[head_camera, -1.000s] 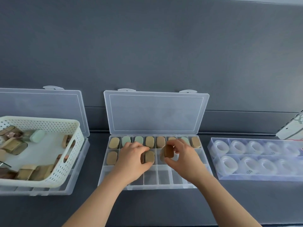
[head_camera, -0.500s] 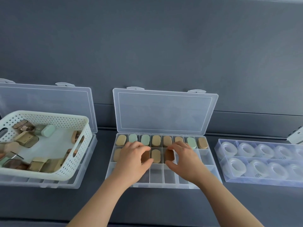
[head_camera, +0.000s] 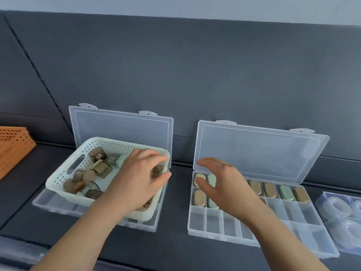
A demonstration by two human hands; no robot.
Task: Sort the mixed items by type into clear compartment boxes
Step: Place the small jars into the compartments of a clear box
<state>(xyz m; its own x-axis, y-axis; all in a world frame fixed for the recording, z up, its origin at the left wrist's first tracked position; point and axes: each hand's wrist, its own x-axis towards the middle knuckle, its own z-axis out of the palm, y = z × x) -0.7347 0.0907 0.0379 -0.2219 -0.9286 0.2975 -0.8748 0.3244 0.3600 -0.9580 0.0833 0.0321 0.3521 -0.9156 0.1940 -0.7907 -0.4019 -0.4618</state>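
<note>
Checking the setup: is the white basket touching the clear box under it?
Touching. Head view: the basket rests directly on the compartments of the open box.

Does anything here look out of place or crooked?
Yes: the basket sits on top of the left box, turned at an angle to it and covering most of its compartments, instead of beside it.

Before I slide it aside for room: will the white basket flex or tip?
The white basket probably flexes slightly: thin, perforated walls. Likely light, holding only small pieces. It may rock, perched atop the clear box.
</note>
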